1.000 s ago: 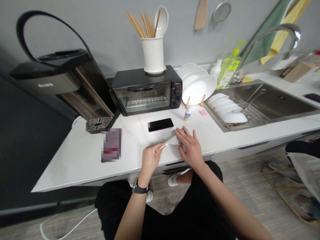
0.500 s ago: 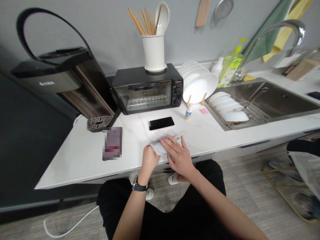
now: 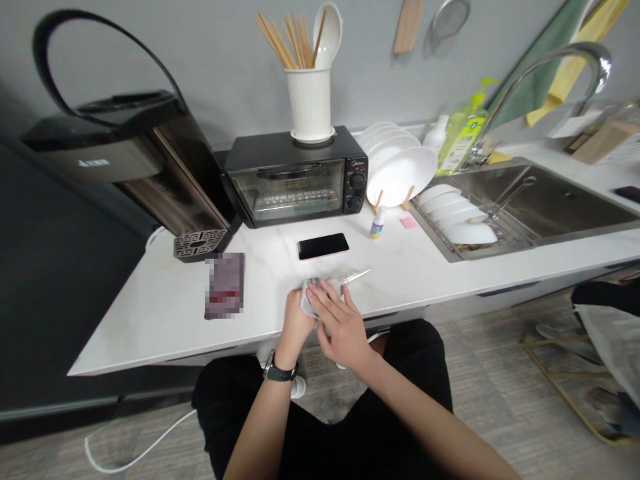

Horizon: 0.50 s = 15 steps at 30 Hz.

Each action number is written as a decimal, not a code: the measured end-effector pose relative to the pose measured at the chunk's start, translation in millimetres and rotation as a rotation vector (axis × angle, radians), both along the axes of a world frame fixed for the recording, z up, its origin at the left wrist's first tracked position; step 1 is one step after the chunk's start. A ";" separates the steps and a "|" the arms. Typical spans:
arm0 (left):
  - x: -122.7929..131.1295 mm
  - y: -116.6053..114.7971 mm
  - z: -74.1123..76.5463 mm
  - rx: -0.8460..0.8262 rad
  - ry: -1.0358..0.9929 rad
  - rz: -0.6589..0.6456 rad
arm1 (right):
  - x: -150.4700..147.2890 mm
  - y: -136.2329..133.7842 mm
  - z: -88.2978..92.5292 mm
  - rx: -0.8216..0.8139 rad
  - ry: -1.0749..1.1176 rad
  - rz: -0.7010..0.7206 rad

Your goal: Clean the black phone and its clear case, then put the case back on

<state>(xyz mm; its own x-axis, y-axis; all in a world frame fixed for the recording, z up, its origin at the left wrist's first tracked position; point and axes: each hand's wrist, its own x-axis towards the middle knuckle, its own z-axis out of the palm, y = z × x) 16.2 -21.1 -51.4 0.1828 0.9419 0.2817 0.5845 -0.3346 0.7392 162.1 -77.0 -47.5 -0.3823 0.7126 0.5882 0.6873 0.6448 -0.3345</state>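
A crumpled whitish sheet [image 3: 307, 308], thin like a wipe or plastic film, is bunched between my hands above the counter's front edge. My left hand [image 3: 299, 315], with a dark watch on the wrist, is closed around its left end. Across the top lies my right hand [image 3: 341, 327], its fingers stretched out and pressing flat on it. A narrow pale, shiny strip [image 3: 357, 275] sticks out to the right; I cannot tell whether it belongs to the sheet or to something wrapped inside. Beyond my hands a black-screened phone [image 3: 323, 247] lies on the counter.
A small white bottle [image 3: 377, 225] and a pink pad [image 3: 409, 223] stand right of the phone. Behind are a toaster oven [image 3: 295, 183] and white plates [image 3: 403, 177]. Left are a drinks machine [image 3: 165, 173] and a purple pouch [image 3: 226, 287]. The sink [image 3: 565, 200] is at right.
My right hand has slid left and slightly down over the sheet. The sheet is more bunched toward my left hand, and the pale strip shows more clearly on the right.
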 end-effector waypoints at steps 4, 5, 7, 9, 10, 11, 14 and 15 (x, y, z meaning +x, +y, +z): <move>-0.7 -0.1 -0.3 0.000 0.001 0.019 | 15.4 12.4 3.0 0.014 -0.056 0.046; 0.0 -0.5 0.2 -0.003 0.009 0.032 | 24.9 18.2 4.0 0.013 -0.062 0.028; 2.1 -1.5 1.5 -0.015 -0.004 0.039 | 46.2 30.1 5.8 0.006 -0.053 -0.047; 4.6 -2.4 2.8 -0.029 -0.057 0.022 | 64.8 39.3 6.8 0.005 -0.034 -0.141; 5.7 -2.8 3.3 -0.033 -0.084 0.011 | 70.8 41.7 6.9 0.007 -0.023 -0.182; 6.5 -3.0 3.7 -0.035 -0.102 0.002 | 73.8 42.3 6.7 0.009 -0.012 -0.215; 6.8 -2.9 3.3 -0.025 -0.061 0.013 | 62.6 33.1 5.0 0.020 0.019 -0.228; 6.1 -2.7 2.4 -0.018 -0.024 0.023 | 53.4 27.4 4.2 0.022 0.023 -0.197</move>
<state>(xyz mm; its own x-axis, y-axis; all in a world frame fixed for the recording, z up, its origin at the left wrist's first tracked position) 22.2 -23.7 -49.0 0.1541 0.9509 0.2684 0.5741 -0.3073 0.7589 215.5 -49.5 -43.3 -0.2233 0.7591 0.6115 0.7932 0.5061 -0.3386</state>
